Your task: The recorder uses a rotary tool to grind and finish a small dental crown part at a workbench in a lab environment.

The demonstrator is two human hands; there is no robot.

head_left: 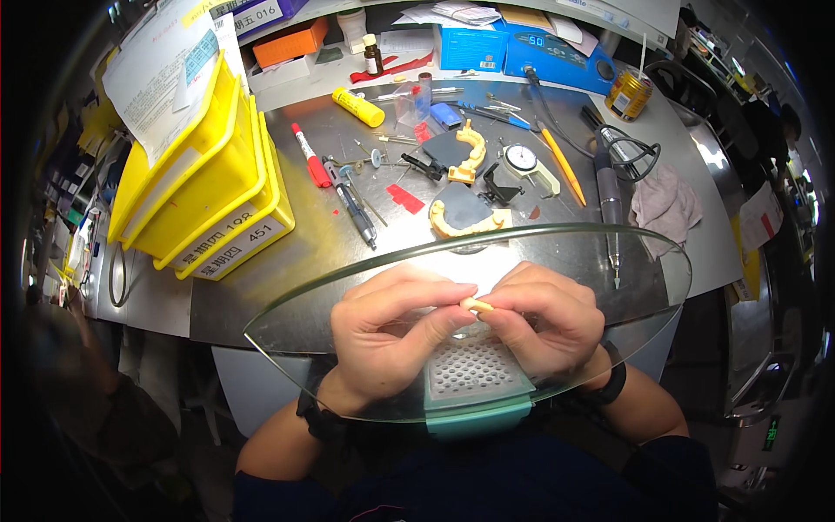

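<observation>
Beneath a clear curved shield (304, 291), my two hands meet at the fingertips. My left hand (383, 329) and my right hand (550, 313) both pinch a small cream-and-yellow dental piece (476, 304), which looks like a crown or tooth die. Fingers cover much of it, so its exact shape is hard to make out. Under the hands sits a perforated white grate (474, 372) with a teal front edge (478, 420). Just beyond the shield lie two halves of a yellowish dental model, one upper piece (470, 150) and one nearer piece (448, 223).
A dial gauge (522, 158), red marker (310, 155) and pen (352, 205) lie on the metal bench. Stacked yellow bins (204, 187) stand left. To the right are a corded handpiece (607, 187), a cloth (665, 207) and a can (628, 94). A blue control unit (557, 63) sits behind.
</observation>
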